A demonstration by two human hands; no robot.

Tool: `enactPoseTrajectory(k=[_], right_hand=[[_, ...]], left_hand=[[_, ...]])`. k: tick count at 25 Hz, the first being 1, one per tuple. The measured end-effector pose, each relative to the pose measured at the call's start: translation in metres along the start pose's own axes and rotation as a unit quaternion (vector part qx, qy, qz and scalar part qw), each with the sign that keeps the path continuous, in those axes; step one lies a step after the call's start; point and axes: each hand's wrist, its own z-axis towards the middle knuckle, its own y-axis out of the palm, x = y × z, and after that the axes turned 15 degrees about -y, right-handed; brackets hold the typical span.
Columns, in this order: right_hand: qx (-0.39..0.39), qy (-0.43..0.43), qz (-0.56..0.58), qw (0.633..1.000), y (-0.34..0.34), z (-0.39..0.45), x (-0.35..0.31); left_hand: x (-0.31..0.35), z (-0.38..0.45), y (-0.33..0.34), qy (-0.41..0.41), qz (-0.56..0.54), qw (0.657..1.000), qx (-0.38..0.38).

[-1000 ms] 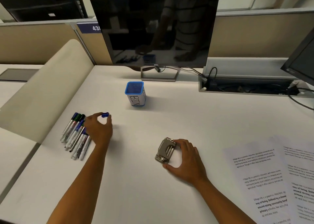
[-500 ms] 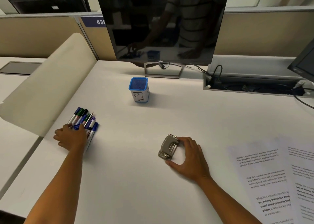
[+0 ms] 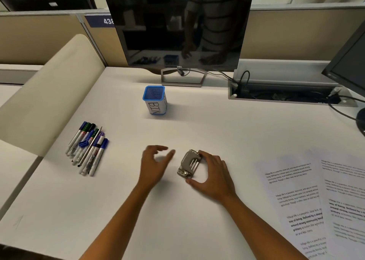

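A grey metal hole punch (image 3: 189, 164) lies on the white desk (image 3: 197, 125). My right hand (image 3: 212, 175) cups its right side, fingers and thumb curled round it. My left hand (image 3: 155, 164) hovers just left of the punch, fingers spread and relaxed, holding nothing. A pile of several markers and pens (image 3: 88, 147) lies at the desk's left, with a small blue cap (image 3: 84, 143) on top. A blue mesh pen cup (image 3: 155, 99) labelled BIN stands behind the hands.
A dark monitor (image 3: 177, 24) stands at the back, a second monitor (image 3: 349, 62) at the right edge. A cable tray (image 3: 284, 93) with wires sits back right. Printed sheets (image 3: 308, 198) lie at the right. A beige curved divider (image 3: 49, 90) borders the left.
My left hand left the blue cap on the marker pile and moved right to just beside the hole punch. My right hand has stayed on the punch.
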Motion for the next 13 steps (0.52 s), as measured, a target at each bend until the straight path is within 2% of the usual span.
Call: enactPoseTrajectory(k=[2,5,7,10,13], right_hand=[[0.007,0.001,0.000,1.000,0.000,0.000,0.000],[0.009,-0.004,0.000,1.000,0.000,-0.001,-0.001],[0.015,-0.005,0.002,1.000,-0.001,-0.002,-0.001],[0.023,0.000,0.013,1.000,-0.002,-0.001,0.000],[0.038,0.011,0.055,0.998,0.000,-0.003,0.003]], left_hand=[[0.007,-0.016,0.018,-0.044,-0.005,0.997,-0.069],[0.012,-0.019,0.032,-0.087,0.044,0.989,-0.115],[0.016,-0.023,0.037,-0.090,0.076,0.986,-0.117],[0.025,-0.032,0.044,-0.091,0.068,0.988,-0.103],[0.036,-0.037,0.050,-0.067,0.085,0.988,-0.108]])
